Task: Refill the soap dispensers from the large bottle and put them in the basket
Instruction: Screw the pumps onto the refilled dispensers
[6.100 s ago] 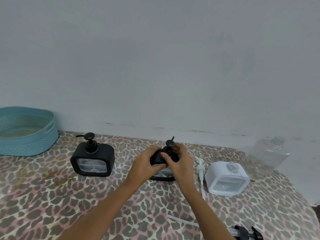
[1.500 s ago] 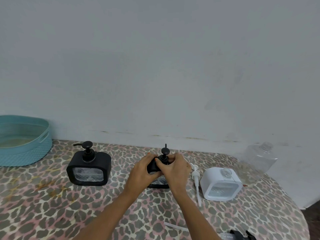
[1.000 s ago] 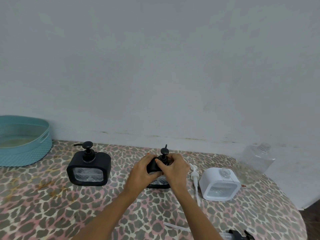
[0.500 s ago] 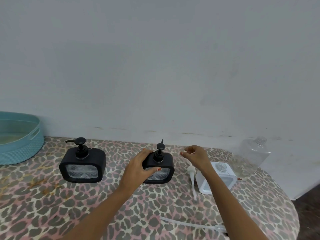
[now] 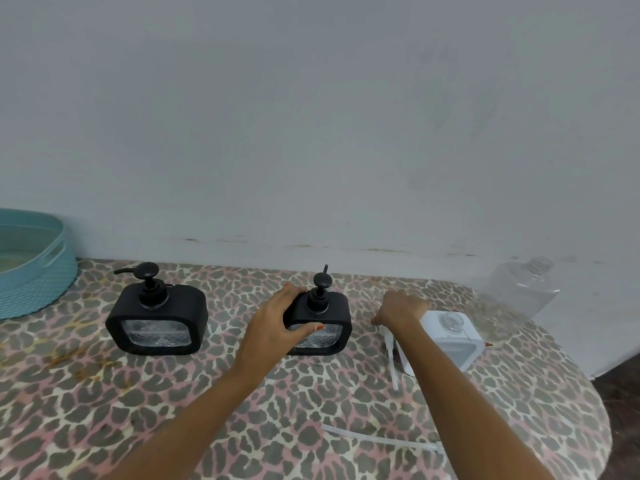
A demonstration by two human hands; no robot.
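Note:
Two black soap dispensers with pumps stand on the leopard-print table: one at the left, one in the middle. My left hand grips the middle one by its left side. My right hand is down on the head of a loose white pump, fingers curled over it. Its tube lies beside the white dispenser, whose neck is uncapped. The large clear bottle leans at the back right. The teal basket sits at the far left.
A second loose clear tube lies near the table's front right. The table's rounded edge drops off just right of the white dispenser. The wall runs close behind all the objects.
My right hand has let go of the middle black dispenser's pump, moved right and dropped onto the white pump. My left hand stays on the black dispenser.

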